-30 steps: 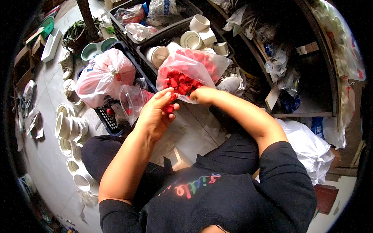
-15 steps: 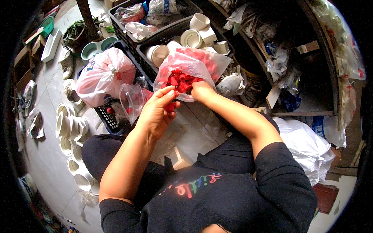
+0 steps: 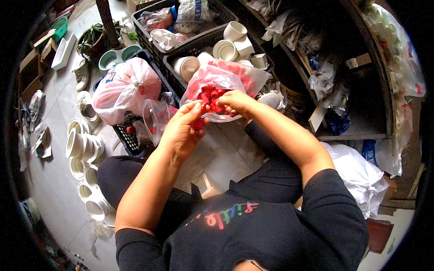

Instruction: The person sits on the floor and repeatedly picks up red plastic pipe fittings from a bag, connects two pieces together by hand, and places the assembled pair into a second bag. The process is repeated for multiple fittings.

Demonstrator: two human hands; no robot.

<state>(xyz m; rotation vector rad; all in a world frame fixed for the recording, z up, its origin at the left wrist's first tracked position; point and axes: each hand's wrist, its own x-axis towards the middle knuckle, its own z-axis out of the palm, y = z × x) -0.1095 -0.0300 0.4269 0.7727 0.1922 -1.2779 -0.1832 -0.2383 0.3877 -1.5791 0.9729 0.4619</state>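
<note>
Red pieces (image 3: 209, 94) in a plastic bag (image 3: 228, 74) before you.
Your left hand (image 3: 183, 126) holds red pieces; your right hand (image 3: 239, 103) curls at the bag's mouth, grip: cannot tell.

Three plastic crates (image 3: 201, 36), one knotted pinkish-white bag (image 3: 126, 90), one open translucent bag (image 3: 253, 74) before the hands, one potted plant (image 3: 90, 41); red pieces (image 3: 210, 95), many, too overlapped to count.

Light, apparently from upper left, brightens the floor (image 3: 52, 185); the shelf (image 3: 364, 108) sits dim, edges curving.
</note>
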